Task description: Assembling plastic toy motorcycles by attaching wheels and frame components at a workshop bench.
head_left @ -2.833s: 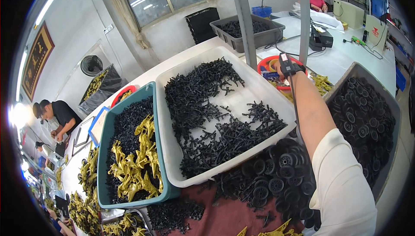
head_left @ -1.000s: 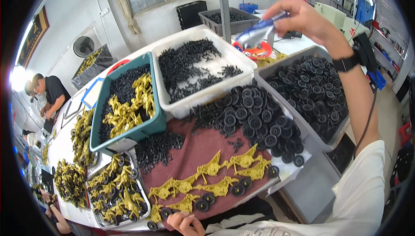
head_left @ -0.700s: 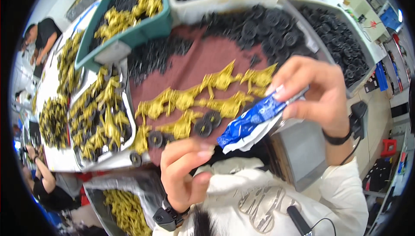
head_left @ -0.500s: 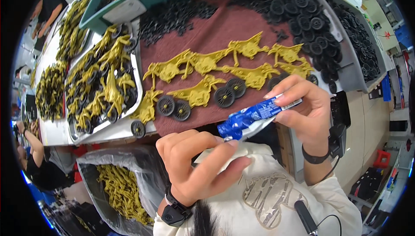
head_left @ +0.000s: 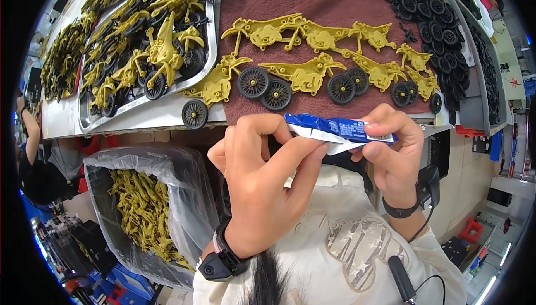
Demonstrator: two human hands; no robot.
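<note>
Between my hands is a crinkled blue and white foil packet (head_left: 329, 126), held above the near edge of the table. My right hand (head_left: 395, 154) grips its right end with thumb and fingers. At the other end, my left hand (head_left: 268, 176) is closed, its fingertips pinching the packet's white edge. Whatever is inside the packet is hidden. Just beyond my hands, yellow plastic toy motorbike frames (head_left: 304, 73) lie in two rows on a maroon cloth (head_left: 279, 3). Black spoked toy wheels (head_left: 254, 83) rest against the nearer row.
A metal tray (head_left: 212, 42) of yellow frames with black wheels stands at left. Loose black wheels (head_left: 441, 37) heap at right beside a grey bin (head_left: 474, 76). Below the table, a plastic-lined bin (head_left: 184, 204) contains yellow parts (head_left: 139, 215). Another person's arm (head_left: 30, 132) shows far left.
The view has shifted, so the table sits higher and further right. My left fingers have moved onto the packet's near white edge, and the packet is now held more level.
</note>
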